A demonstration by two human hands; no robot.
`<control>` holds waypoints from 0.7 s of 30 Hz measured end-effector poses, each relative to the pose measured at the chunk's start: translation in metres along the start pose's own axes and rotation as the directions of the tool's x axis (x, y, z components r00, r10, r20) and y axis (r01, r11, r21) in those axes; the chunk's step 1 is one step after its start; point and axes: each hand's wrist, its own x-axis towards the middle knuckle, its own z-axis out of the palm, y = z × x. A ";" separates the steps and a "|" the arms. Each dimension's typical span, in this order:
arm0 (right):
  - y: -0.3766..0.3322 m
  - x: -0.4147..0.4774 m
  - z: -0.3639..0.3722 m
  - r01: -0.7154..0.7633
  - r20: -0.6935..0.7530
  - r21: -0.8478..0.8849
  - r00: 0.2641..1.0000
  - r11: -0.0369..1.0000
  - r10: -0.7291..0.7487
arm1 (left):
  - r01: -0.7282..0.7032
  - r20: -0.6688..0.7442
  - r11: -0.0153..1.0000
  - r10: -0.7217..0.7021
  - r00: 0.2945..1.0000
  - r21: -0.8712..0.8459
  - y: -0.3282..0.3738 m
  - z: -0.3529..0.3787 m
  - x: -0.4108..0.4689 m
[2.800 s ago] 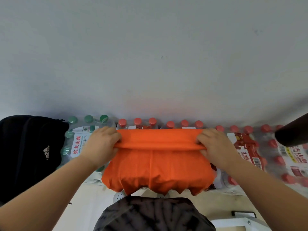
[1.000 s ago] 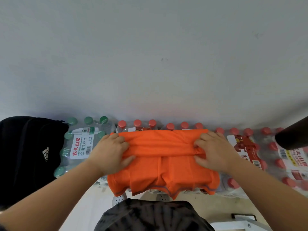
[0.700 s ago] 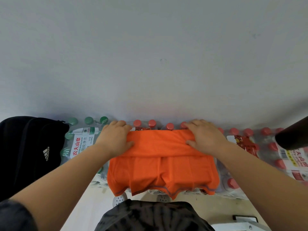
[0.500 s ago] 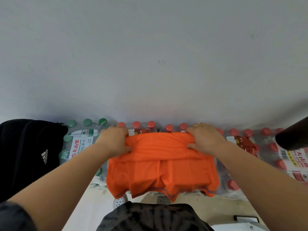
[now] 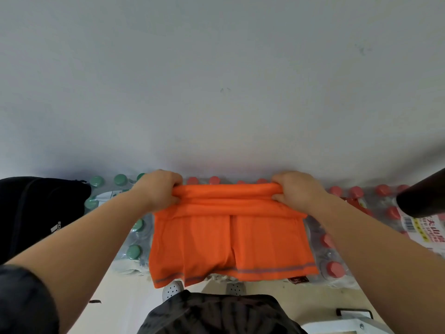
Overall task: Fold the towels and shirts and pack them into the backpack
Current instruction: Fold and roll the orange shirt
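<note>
An orange shirt (image 5: pixel 231 239), partly folded, lies on top of shrink-wrapped packs of water bottles (image 5: pixel 337 256) against a white wall. My left hand (image 5: pixel 157 190) grips the far left corner of its folded top edge. My right hand (image 5: pixel 295 191) grips the far right corner of that same edge. The fold between them forms a thick roll, and the shirt's hem with a grey stripe hangs over the near side of the packs. A black backpack (image 5: pixel 36 213) with a white logo stands at the far left, beside the green-capped bottles (image 5: pixel 119 180).
Red-capped bottles (image 5: pixel 382 190) run along the wall to the right. A dark rounded object (image 5: pixel 423 197) juts in from the right edge. Below are my dark shorts (image 5: pixel 216 314), white shoes (image 5: pixel 172 288) on a pale floor, and a white frame (image 5: pixel 342 325) at the bottom right.
Both hands have spread apart to the far corners of the shirt and closed on its top fold, which is now pulled taut and raised slightly. The shirt's lower part lies flatter.
</note>
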 end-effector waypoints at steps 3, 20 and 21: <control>-0.003 0.006 0.000 -0.040 -0.155 -0.060 0.988 0.997 0.030 | 0.002 -0.187 0.998 0.010 0.982 0.063 -0.001 0.001 0.006; 0.002 -0.077 0.033 0.088 -0.202 0.010 0.976 0.996 -0.084 | -0.166 -0.401 0.986 0.160 0.902 0.019 0.008 0.068 -0.093; 0.000 -0.075 0.033 0.064 -0.230 0.031 0.972 0.997 -0.055 | -0.153 -0.449 0.988 0.132 0.884 -0.011 0.009 0.066 -0.092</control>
